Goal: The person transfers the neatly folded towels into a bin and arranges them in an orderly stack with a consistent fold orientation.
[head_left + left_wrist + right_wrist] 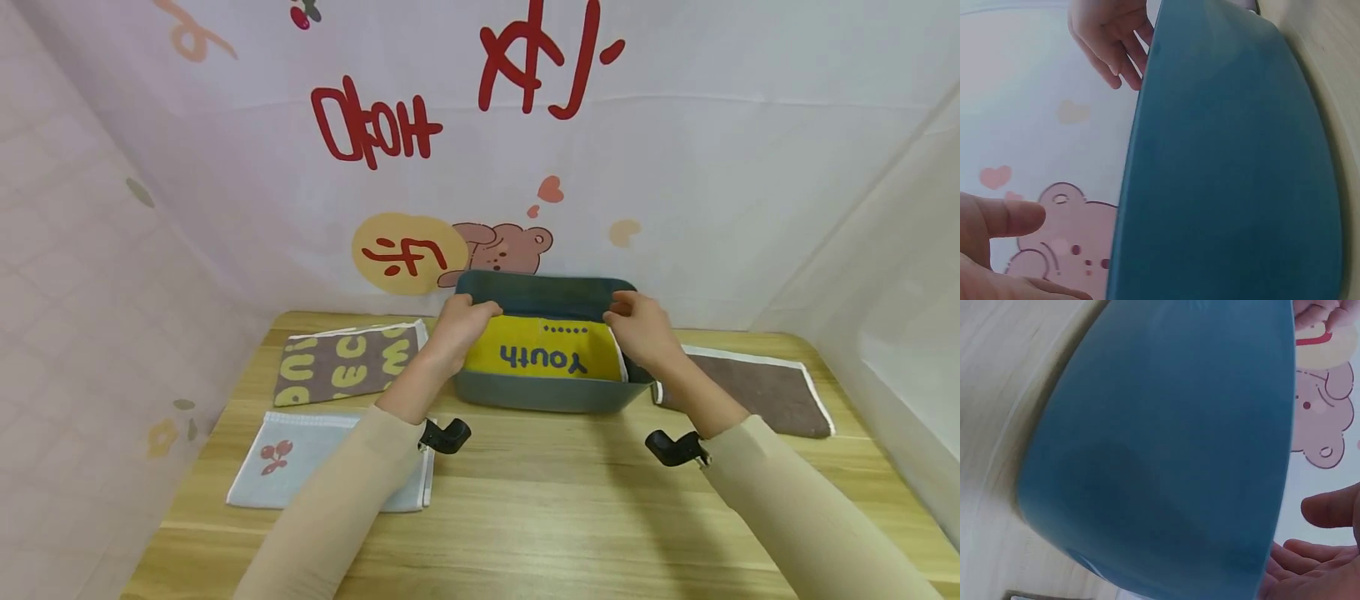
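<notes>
A blue-green bin (pixel 551 395) stands near the back of the table, and inside it lies a folded yellow towel (pixel 517 337) lettered "Youth". My left hand (pixel 459 329) is over the bin's left end, thumb extended and apart from the fingers. Over the right end is my right hand (pixel 641 333), close to the rim; in the right wrist view its thumb (pixel 1330 509) stands clear of the relaxed fingers (pixel 1300 557). Nothing shows held in either hand. The bin's outer front wall (pixel 1235 162) fills most of the left wrist view.
Left of the bin lies a brown towel with yellow letters (pixel 352 367), and nearer the front a pale blue towel with cherries (pixel 300 467), partly behind my left sleeve. A plain brown towel (pixel 757 390) lies right of the bin. A printed white curtain (pixel 675 167) hangs behind.
</notes>
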Tool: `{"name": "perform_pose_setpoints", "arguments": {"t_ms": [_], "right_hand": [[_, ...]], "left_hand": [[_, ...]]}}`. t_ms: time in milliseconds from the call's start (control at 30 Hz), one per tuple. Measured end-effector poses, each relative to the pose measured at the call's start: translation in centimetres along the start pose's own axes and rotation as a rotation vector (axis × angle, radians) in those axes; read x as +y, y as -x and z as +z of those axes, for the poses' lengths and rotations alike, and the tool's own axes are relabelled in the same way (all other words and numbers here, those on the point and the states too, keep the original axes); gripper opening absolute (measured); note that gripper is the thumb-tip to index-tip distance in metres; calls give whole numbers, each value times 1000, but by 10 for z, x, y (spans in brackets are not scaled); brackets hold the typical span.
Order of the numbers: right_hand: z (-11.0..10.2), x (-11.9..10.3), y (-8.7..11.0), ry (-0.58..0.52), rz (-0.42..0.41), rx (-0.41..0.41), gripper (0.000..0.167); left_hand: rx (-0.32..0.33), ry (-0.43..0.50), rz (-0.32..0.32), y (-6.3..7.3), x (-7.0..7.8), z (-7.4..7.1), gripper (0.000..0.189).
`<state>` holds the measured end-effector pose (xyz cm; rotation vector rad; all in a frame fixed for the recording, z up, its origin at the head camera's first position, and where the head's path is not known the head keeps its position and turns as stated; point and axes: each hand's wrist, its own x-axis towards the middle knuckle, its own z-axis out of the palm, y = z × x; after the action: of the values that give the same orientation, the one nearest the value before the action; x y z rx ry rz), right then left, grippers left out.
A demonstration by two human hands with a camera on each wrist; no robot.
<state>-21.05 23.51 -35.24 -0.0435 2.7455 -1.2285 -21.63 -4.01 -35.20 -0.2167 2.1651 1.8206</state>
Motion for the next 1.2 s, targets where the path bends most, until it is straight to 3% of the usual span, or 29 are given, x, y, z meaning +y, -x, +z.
{"name": "perform_pose_setpoints", "arguments": {"t_ms": [267, 500, 1000, 1200], "right_hand": [[2, -4, 12, -25, -79, 15, 58], [7, -10, 26, -37, -130, 53, 58], [29, -18, 48, -101, -194, 101, 70], [39, -25, 56, -101, -198, 93, 72]], "left_hand": [[-4, -89, 103, 20, 7, -2, 78], [20, -188, 207, 39, 4, -8, 74], [86, -394, 349, 69, -24, -51, 78], [103, -466, 313, 79, -36, -69, 81]]}}
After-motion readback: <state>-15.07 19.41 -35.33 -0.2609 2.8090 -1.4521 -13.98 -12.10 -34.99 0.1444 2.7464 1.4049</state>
